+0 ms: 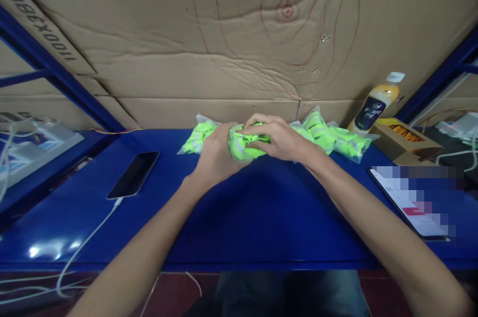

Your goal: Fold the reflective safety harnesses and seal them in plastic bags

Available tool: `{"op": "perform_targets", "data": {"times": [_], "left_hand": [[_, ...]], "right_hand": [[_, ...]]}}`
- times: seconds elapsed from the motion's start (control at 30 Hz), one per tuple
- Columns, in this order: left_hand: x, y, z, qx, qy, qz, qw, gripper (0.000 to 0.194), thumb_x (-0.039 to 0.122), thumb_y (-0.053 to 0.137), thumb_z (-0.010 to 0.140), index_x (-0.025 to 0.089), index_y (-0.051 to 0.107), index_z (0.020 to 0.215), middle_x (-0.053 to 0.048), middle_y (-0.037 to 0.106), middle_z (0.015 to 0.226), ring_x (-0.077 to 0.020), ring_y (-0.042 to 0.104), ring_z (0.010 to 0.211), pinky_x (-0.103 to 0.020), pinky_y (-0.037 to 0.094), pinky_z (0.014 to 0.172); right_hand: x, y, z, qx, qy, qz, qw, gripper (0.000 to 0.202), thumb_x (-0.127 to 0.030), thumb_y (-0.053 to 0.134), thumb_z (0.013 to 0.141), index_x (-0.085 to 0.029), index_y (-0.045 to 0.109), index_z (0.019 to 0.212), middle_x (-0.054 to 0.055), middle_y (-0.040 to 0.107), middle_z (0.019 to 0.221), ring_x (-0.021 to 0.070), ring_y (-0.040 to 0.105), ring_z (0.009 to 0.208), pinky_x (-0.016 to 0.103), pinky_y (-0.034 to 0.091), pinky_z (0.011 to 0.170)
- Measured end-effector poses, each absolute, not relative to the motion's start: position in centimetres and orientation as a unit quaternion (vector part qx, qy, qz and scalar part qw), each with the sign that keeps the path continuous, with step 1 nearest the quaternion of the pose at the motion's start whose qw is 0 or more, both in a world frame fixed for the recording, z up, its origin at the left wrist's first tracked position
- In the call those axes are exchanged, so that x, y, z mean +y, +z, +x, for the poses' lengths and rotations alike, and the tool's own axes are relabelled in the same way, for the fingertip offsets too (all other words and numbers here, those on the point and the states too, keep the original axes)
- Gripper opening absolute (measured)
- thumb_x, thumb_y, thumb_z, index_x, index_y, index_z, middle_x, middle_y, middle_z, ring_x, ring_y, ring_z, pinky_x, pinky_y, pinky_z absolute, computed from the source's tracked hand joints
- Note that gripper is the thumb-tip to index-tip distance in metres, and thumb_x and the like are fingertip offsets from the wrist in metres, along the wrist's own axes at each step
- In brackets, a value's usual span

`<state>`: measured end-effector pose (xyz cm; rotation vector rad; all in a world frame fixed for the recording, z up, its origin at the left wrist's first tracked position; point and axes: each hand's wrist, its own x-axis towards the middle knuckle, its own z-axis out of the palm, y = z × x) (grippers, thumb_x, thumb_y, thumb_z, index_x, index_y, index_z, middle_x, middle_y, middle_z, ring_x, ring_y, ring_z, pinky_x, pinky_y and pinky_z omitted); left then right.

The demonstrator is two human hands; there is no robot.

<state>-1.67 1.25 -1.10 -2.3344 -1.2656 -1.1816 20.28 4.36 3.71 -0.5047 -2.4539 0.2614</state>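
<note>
Above the blue table, a bundle of neon-green cloth with silvery strips, like a reflective vest (239,145), sits in a clear plastic bag between my hands. My left hand (218,150) wraps round the bag from the left, most of its fingers hidden behind it. From the right, my right hand (278,138) has its fingers and thumb closed on the green cloth at the bag's right side. Another bagged green bundle (197,138) lies just left of my left hand. More bagged green bundles (324,133) lie behind and right of my right hand.
A black phone (134,175) with a white cable lies left on the blue table (261,227). To the right are a bottle (377,105), a cardboard box (407,140) and a second phone (411,202). Behind stands a cardboard wall (149,33) with red drawn lines.
</note>
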Motion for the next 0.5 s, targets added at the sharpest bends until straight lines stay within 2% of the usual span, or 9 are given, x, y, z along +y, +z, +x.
{"op": "perform_targets", "data": {"times": [0.17,0.23,0.37,0.43,0.5], "left_hand": [[0.9,-1.7,-1.4,-0.457,-0.365,-0.801,0.132,0.065,0.038,0.081,0.079,0.019,0.053,0.135,-0.018,0.073,0.120,-0.0390,0.074,0.112,-0.053,0.062,0.093],[0.9,-2.3,-1.1,-0.471,-0.365,-0.791,0.139,0.068,0.032,0.080,0.078,0.017,0.052,0.138,-0.020,0.073,0.122,-0.0408,0.073,0.116,-0.054,0.062,0.094],[1.0,-3.1,-0.4,-0.489,-0.385,-0.768,0.152,0.065,0.025,0.076,0.076,0.016,0.054,0.136,-0.021,0.073,0.122,-0.0404,0.074,0.116,-0.053,0.062,0.094],[1.2,-3.0,-0.4,-0.484,-0.407,-0.763,0.136,0.064,0.032,0.080,0.075,0.017,0.055,0.133,-0.019,0.075,0.121,-0.0395,0.075,0.114,-0.052,0.062,0.094],[1.3,-2.7,-0.6,-0.482,-0.426,-0.759,0.098,0.069,0.040,0.085,0.072,0.019,0.056,0.131,-0.017,0.076,0.121,-0.0384,0.076,0.113,-0.051,0.063,0.093]], "right_hand": [[2.3,2.9,18.5,-0.918,-0.070,-0.308,0.240,0.034,-0.016,0.051,0.104,-0.021,0.077,0.126,0.015,0.065,0.128,0.0262,0.064,0.106,0.037,0.048,0.088],[1.5,2.6,17.6,-0.905,-0.094,-0.345,0.229,0.035,-0.014,0.050,0.102,-0.020,0.077,0.124,0.016,0.065,0.128,0.0267,0.063,0.103,0.037,0.047,0.084],[1.2,3.0,17.1,-0.886,0.000,-0.381,0.262,0.025,-0.014,0.061,0.091,-0.022,0.080,0.104,0.010,0.069,0.114,0.0236,0.065,0.095,0.035,0.045,0.079],[1.4,4.0,17.6,-0.887,0.075,-0.356,0.283,0.017,-0.017,0.065,0.087,-0.023,0.079,0.094,0.007,0.071,0.106,0.0236,0.067,0.097,0.035,0.046,0.083],[1.9,5.1,18.6,-0.893,0.143,-0.311,0.291,0.018,-0.018,0.068,0.084,-0.023,0.079,0.098,0.005,0.075,0.107,0.0244,0.069,0.104,0.036,0.049,0.093]]}}
